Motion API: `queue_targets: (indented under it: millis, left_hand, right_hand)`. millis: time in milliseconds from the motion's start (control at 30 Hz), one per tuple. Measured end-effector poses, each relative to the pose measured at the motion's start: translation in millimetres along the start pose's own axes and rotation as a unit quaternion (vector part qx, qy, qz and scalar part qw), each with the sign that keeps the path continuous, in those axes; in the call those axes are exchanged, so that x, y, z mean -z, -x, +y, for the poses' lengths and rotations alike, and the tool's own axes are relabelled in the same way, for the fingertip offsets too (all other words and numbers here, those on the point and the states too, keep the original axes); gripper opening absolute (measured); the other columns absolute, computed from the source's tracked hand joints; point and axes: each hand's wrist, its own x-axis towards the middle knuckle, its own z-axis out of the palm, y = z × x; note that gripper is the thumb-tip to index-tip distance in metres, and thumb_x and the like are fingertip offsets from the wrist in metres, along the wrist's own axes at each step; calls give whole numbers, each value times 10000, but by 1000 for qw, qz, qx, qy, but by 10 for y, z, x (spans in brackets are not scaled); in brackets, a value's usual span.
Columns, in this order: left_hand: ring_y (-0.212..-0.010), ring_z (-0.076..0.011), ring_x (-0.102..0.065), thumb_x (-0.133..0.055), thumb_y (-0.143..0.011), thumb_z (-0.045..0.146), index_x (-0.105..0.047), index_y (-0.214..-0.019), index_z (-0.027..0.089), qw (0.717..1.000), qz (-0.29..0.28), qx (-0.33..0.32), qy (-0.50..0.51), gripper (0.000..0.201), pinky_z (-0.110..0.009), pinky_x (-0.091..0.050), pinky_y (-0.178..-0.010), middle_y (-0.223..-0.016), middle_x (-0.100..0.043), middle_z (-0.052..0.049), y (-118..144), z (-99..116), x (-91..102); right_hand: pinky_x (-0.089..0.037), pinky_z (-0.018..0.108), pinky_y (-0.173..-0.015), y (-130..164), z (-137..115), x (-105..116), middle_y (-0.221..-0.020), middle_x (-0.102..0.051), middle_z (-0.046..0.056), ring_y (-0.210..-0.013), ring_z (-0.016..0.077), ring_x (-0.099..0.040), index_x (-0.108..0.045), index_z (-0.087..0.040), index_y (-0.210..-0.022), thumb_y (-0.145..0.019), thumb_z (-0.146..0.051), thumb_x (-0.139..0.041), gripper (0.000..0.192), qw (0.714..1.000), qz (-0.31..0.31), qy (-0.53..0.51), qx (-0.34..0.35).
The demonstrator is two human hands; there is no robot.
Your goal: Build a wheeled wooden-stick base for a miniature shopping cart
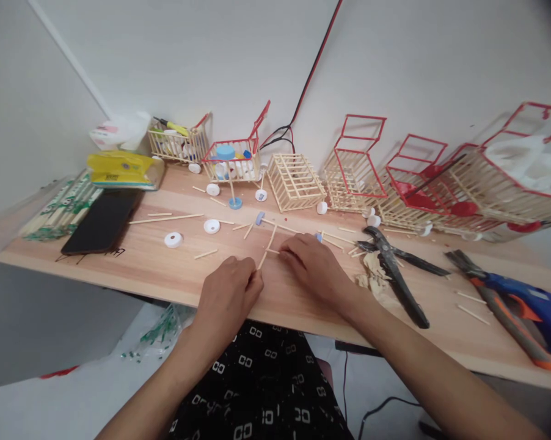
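At the near edge of the wooden surface, the left hand pinches a thin stick while the right hand presses its crosspiece flat, fingers together. Judging by this, a joint is being aligned; next needs steady holding.

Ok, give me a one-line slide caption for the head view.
Left hand and right hand pinch thin wooden sticks on a wooden table, pliers alongside.

The tabletop is pale, matt wood grain. The stick and the cage are bare wood. The pliers are dull dark metal; the phone is glossy black.
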Motion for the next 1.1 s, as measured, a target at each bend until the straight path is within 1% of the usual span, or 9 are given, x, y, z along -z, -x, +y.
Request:
queue_targets:
  millis: [200, 333, 600, 800, 933, 1100]
  left_hand:
    - [-685, -170, -468, -403, -890, 217, -409, -673, 201, 1000, 3, -1, -2, 218, -314, -340, -631, -670, -499, -14, 11, -14, -4]
    - [-686, -171, -469, -405, -890, 217, -405, -673, 201, 1000, -1, -1, 0, 218, -312, -335, -630, -668, -501, -13, 12, -16, -4]
    - [-711, -173, -487, -389, -898, 217, -420, -685, 199, 1000, -6, -1, -6, 216, -307, -347, -643, -688, -524, -18, 0, 9, 8]
    - [-691, -171, -476, -416, -891, 217, -413, -671, 200, 1000, 1, 6, -7, 220, -306, -334, -624, -673, -502, -13, 1, 0, -5]
    - [-688, -167, -471, -425, -886, 216, -414, -671, 200, 1000, 2, 6, -3, 216, -302, -327, -621, -676, -496, -10, 6, -4, -9]
    - [-696, -171, -475, -428, -888, 222, -411, -671, 201, 1000, 2, 7, -7, 219, -303, -327, -619, -680, -500, -13, 5, -5, -14]
  right_hand:
    - [-408, 313, -764, 32, 22, -15, -881, -618, 61, -850, 193, -534, -586, -180, -846, -919, -185, -492, 119, 1000, 3, -27, -14]
    - [-404, 302, -757, 41, 10, -5, -868, -605, 48, -847, 185, -526, -563, -185, -831, -907, -171, -510, 94, 999, 8, -46, -3]
    - [-393, 304, -733, 20, -61, -10, -849, -586, 50, -824, 191, -509, -531, -189, -789, -904, -157, -494, 126, 999, 11, -27, -26]
    - [-389, 308, -737, 26, 12, 34, -861, -583, 56, -828, 192, -510, -549, -188, -829, -930, -191, -454, 139, 999, 26, -20, -23]
    - [-387, 308, -753, 42, 69, 50, -862, -592, 50, -840, 190, -511, -575, -184, -820, -924, -205, -482, 141, 1000, 2, -11, 7]
    - [-389, 308, -766, 28, 38, 47, -861, -602, 48, -831, 183, -518, -593, -178, -827, -922, -210, -497, 138, 1000, -21, -5, 20]
